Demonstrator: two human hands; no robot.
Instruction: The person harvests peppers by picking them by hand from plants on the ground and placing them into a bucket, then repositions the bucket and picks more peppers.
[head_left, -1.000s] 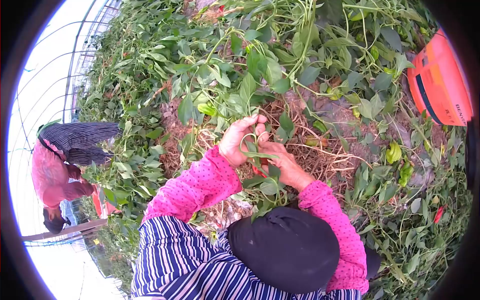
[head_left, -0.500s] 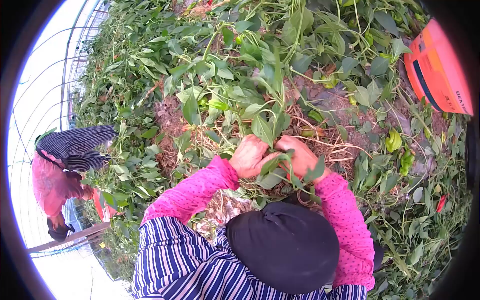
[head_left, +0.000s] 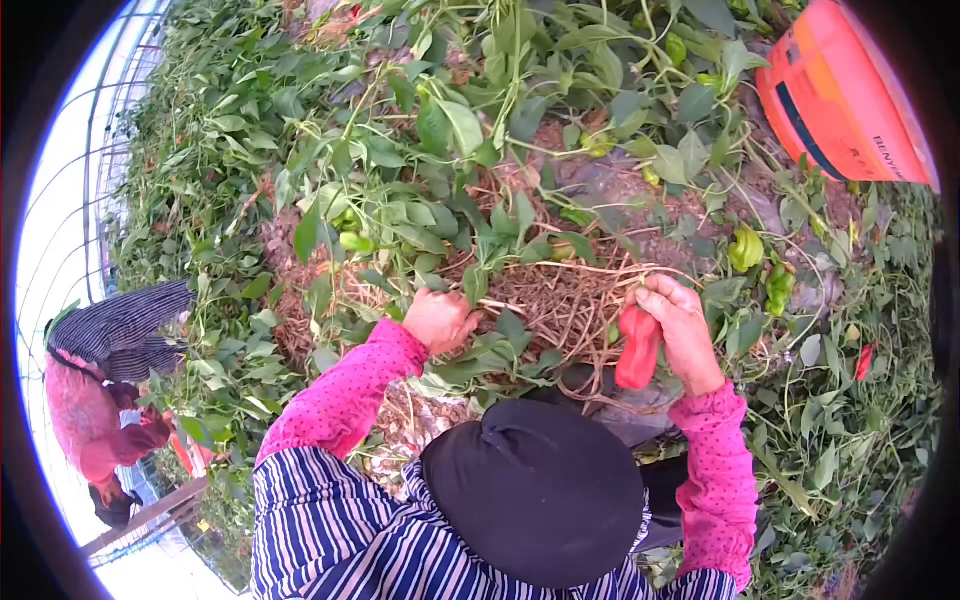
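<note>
A red pepper (head_left: pixel 638 348) hangs from the pinched fingers of my right hand (head_left: pixel 675 320), over dry straw and bare soil. My left hand (head_left: pixel 440 320) is closed among the stems and leaves of a green plant (head_left: pixel 485 245), to the left of the straw; its fingers are curled and what they grip is too hidden to make out. Green peppers (head_left: pixel 356 242) show among the leaves above my left hand. Right of my right hand, more light green peppers (head_left: pixel 745 248) hang low near the ground.
An orange-red bucket (head_left: pixel 845 95) stands at the upper right. Another person (head_left: pixel 100 390) bends over plants at the left, beside a red container. A small red pepper (head_left: pixel 864 362) lies among leaves at the right. Dry straw (head_left: pixel 560 305) covers ground between my hands.
My hands, together in the leaves before, have moved apart. My right hand has gone right and now holds the red pepper in plain view. The view has shifted, moving the bucket up and left.
</note>
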